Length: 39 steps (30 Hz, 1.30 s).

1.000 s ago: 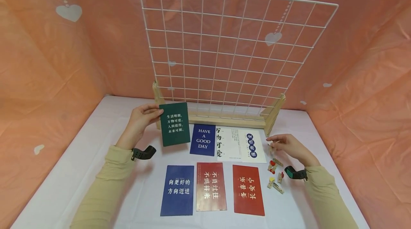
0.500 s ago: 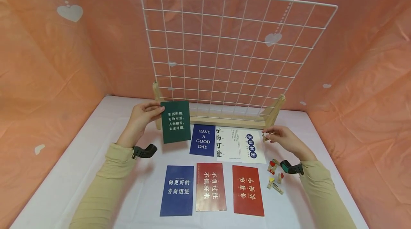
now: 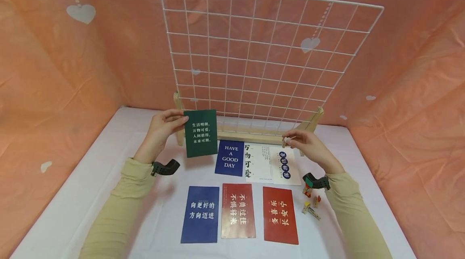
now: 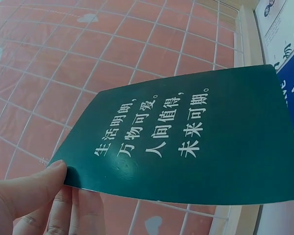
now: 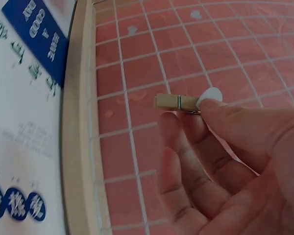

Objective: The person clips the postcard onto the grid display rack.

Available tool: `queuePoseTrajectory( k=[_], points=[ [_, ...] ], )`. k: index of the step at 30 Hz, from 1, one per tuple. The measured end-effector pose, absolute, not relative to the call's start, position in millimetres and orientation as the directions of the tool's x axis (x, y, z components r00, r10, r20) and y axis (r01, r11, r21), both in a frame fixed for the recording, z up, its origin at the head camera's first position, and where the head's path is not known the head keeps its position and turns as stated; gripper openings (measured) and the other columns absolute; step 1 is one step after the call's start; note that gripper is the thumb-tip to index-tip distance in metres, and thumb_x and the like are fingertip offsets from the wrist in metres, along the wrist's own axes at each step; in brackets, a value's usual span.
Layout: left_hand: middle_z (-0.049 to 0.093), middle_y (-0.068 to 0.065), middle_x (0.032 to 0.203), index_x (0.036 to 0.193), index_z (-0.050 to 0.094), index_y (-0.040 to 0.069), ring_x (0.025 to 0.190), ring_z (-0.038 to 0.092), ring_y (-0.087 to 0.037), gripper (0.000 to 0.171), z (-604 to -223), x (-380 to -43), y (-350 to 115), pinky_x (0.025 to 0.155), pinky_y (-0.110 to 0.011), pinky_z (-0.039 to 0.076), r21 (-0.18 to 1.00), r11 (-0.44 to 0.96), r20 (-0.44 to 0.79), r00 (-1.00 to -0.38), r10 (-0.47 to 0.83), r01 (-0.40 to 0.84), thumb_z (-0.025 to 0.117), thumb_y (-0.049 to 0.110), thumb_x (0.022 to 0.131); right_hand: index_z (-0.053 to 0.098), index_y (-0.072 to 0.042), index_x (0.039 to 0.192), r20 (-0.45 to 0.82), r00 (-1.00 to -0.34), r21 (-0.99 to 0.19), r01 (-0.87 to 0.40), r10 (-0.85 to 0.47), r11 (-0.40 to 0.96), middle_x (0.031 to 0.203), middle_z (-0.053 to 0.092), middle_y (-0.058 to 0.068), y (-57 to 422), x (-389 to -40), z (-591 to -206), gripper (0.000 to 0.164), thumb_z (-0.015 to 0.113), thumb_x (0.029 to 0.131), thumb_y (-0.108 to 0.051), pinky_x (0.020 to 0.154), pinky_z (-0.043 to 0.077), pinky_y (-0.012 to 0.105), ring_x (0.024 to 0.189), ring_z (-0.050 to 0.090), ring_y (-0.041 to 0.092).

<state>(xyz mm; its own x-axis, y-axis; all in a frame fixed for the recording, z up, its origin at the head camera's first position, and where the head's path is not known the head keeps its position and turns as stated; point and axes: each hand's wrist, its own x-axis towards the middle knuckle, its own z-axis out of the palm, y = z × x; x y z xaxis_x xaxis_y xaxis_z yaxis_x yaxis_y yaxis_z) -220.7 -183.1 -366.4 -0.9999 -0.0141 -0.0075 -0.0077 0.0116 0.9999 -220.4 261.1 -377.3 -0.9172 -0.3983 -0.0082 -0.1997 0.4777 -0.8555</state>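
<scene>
My left hand (image 3: 160,132) pinches a dark green card (image 3: 201,148) with white lettering by its upper left edge, thumb on the front. The card is held up in front of the left end of the white wire grid (image 3: 250,55). In the right wrist view, a small wooden clothespin (image 5: 169,102) with a white heart on its end is pinched between thumb and fingers of my right hand (image 5: 230,161). In the head view this right hand is over the back edge of the white cards, before the grid's wooden base (image 3: 250,137).
Blue (image 3: 200,214) and red cards (image 3: 238,210) lie in a front row. Behind them are a navy card (image 3: 230,158) and white cards (image 3: 259,170). Several clothespins (image 3: 313,212) with coloured hearts lie by my right forearm. Orange cloth walls surround the table.
My right hand has lifted the clothespin off the table area at the right and moved left and back toward the grid. My left hand has raised the green card slightly.
</scene>
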Motion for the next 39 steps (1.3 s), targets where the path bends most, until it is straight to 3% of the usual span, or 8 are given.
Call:
queuePoseTrajectory(
  k=[5,11,19,23,31,39],
  points=[
    [0.061,-0.004,0.100,0.121,0.055,-0.001,0.091,0.062,-0.012,0.037,-361.0,-224.3,-179.7,0.086,-0.028,0.053,1.000,-0.003,0.002,-1.000,-0.019,0.002,0.069,0.014,0.090,0.061,-0.002,0.117,0.083,-0.891,-0.859,-0.291,-0.446,0.422,0.109,0.063,0.018,248.5,-227.7,-367.7,0.025,0.057,0.097,-0.017,0.089,0.051,0.044,0.100,0.061,0.034],
    [0.061,-0.002,0.093,0.115,0.058,0.001,0.087,0.062,-0.012,0.031,-356.7,-227.7,-178.1,0.084,-0.026,0.054,0.999,-0.039,0.021,-1.000,-0.020,0.022,0.069,0.011,0.089,0.061,-0.005,0.117,0.141,-0.863,-0.839,-0.364,-0.485,0.405,0.109,0.063,0.012,231.8,-234.6,-353.0,0.022,0.057,0.097,-0.015,0.087,0.051,0.047,0.097,0.062,0.031],
    [0.061,-0.003,0.094,0.113,0.060,0.002,0.086,0.062,-0.013,0.028,-350.7,-229.7,-173.9,0.086,-0.031,0.054,0.997,-0.069,0.037,-0.999,-0.021,0.039,0.070,0.010,0.088,0.060,-0.002,0.117,0.167,-0.832,-0.830,-0.408,-0.528,0.380,0.107,0.064,0.012,214.7,-241.5,-338.6,0.022,0.055,0.098,-0.010,0.083,0.052,0.027,0.096,0.063,0.020],
    [0.060,-0.004,0.094,0.113,0.060,0.001,0.084,0.062,-0.014,0.028,-347.6,-231.7,-169.5,0.084,-0.031,0.055,0.995,-0.087,0.040,-0.999,-0.024,0.042,0.070,0.009,0.088,0.061,-0.002,0.116,0.176,-0.830,-0.831,-0.413,-0.529,0.372,0.105,0.064,0.014,202.6,-239.1,-326.5,0.020,0.055,0.097,-0.006,0.085,0.051,0.028,0.097,0.062,0.025],
    [0.060,-0.006,0.100,0.119,0.057,-0.003,0.090,0.062,-0.015,0.038,-334.9,-232.6,-164.1,0.090,-0.034,0.052,0.998,-0.036,0.058,-0.998,-0.033,0.060,0.070,0.015,0.088,0.062,-0.003,0.117,0.212,-0.803,-0.812,-0.462,-0.557,0.356,0.107,0.065,0.014,188.9,-252.8,-320.4,0.022,0.055,0.098,-0.011,0.090,0.051,0.037,0.097,0.062,0.022],
    [0.062,-0.005,0.099,0.112,0.061,0.000,0.091,0.062,-0.016,0.029,-323.6,-233.6,-159.3,0.086,-0.030,0.054,0.990,-0.106,0.088,-0.996,-0.034,0.091,0.071,0.011,0.087,0.061,0.005,0.117,0.225,-0.809,-0.795,-0.475,-0.543,0.377,0.109,0.063,0.023,167.1,-240.4,-284.5,0.022,0.053,0.098,-0.003,0.082,0.052,0.031,0.097,0.061,0.032]
  ],
)
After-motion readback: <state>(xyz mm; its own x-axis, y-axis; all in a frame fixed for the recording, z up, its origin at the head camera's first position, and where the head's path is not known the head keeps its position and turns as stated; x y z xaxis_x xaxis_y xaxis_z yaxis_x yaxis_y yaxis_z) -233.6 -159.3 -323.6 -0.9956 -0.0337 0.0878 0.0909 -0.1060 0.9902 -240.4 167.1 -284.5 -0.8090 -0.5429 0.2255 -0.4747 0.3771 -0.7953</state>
